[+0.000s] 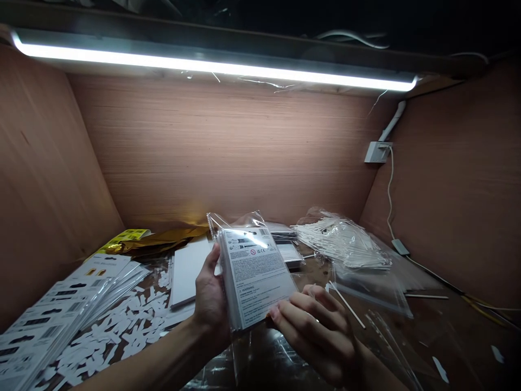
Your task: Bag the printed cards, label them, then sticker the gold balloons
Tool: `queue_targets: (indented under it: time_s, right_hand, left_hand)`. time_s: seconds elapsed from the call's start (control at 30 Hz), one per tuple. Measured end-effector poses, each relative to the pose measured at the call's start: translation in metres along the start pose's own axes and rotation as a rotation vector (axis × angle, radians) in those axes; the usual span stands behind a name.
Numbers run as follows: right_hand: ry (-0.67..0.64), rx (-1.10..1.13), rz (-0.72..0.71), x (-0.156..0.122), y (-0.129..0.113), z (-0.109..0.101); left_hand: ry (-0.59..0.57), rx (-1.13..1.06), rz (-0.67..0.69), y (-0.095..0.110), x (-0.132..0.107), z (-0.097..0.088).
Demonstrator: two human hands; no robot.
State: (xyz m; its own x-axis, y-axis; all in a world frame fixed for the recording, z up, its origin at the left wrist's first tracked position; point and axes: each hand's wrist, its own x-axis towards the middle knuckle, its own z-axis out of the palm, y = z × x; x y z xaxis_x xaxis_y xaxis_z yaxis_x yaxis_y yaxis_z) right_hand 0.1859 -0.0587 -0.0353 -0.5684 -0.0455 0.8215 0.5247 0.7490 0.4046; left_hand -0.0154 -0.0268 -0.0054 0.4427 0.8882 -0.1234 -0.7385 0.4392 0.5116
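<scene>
My left hand is wrapped round the left side of a stack of printed cards in clear plastic bags. The stack is tilted, its text and warning panel facing me, with clear film sticking out past the top edge. At its lower right corner, the curled fingers of my right hand are pinched. What lies right between those fingertips is mostly hidden. Just left of my left hand is a pile of white cards.
Fanned bagged cards and white paper cut-outs spread over the left. Behind lies gold foil. White sticks are heaped at the back right, near clear bags. A cable runs down the right wall under a light tube.
</scene>
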Motion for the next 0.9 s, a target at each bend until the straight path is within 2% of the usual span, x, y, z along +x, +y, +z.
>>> queue_targets:
  time_s: [0.13, 0.23, 0.37, 0.57, 0.7, 0.8, 0.9]
  right_hand:
    - [0.046, 0.035, 0.076, -0.002, -0.002, 0.007]
    - [0.093, 0.078, 0.134, -0.006, -0.002, 0.012]
    - [0.135, 0.102, 0.231, -0.009, -0.001, 0.012]
    - [0.042, 0.243, 0.230, 0.000, 0.009, 0.010]
    - [0.063, 0.307, 0.285, -0.001, 0.012, 0.013]
    - [0.101, 0.323, 0.362, -0.005, 0.009, 0.016]
    - [0.160, 0.344, 0.388, -0.008, 0.006, 0.020]
  left_hand:
    - [-0.023, -0.022, 0.057, -0.010, -0.003, 0.007]
    - [0.007, -0.087, 0.100, -0.019, -0.006, 0.015]
    - [-0.030, -0.126, 0.091, -0.019, -0.007, 0.017]
    - [-0.232, -0.050, 0.018, 0.000, 0.001, -0.001]
    - [-0.321, 0.051, 0.044, 0.008, 0.006, -0.010]
    - [-0.366, 0.149, 0.073, 0.003, 0.007, -0.016]
    - [-0.416, 0.190, 0.080, -0.011, 0.007, -0.023]
